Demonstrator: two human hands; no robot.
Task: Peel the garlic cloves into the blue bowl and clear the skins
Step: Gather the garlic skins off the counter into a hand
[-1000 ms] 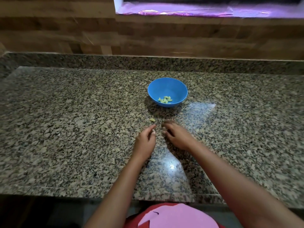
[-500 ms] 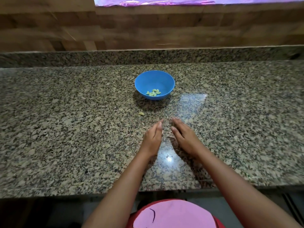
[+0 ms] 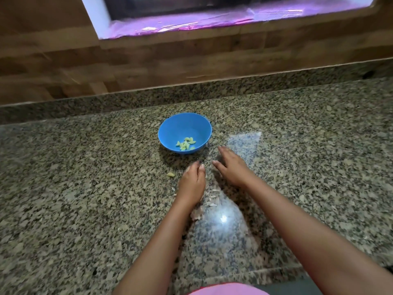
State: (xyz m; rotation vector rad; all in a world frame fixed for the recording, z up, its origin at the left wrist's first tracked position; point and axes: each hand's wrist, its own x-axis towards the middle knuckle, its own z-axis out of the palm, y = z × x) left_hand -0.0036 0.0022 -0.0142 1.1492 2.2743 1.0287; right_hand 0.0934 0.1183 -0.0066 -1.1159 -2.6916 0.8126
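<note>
A speckled granite worktop (image 3: 85,188) runs under a wood-plank wall (image 3: 148,60), with a sill (image 3: 102,24) lined in purple foil (image 3: 191,24) above.

The bowl (image 3: 180,126) stands at the middle of the worktop, with a small heap of peeled cloves (image 3: 186,143) in it. The left hand (image 3: 191,184) and right hand (image 3: 231,167) lie just near of it, on the stone. Neither grip holds anything. The left has its fingers straight and pressed together, and the right has them straight and slightly spread. Pale skins (image 3: 209,199) lie scattered between the wrists, so this looks like the gathering of the skins.

Several things could go wrong from here:
- One clove (image 3: 170,174) lies loose on the worktop just left of the left hand. A sweep towards the near edge could carry it off with the skins.
- The skins are thin and light. A fast stroke or a gap between the palms would likely let flakes slip out or scatter.
- Their colour is close to the granite's flecks, and a bright glare (image 3: 223,218) sits right by them, so bits are easy to miss.
- The right fingertips are close to the bowl, and a careless push to the far side could knock it.

Nothing else stands on the worktop within view. A pink garment (image 3: 229,289) shows at the near edge.
</note>
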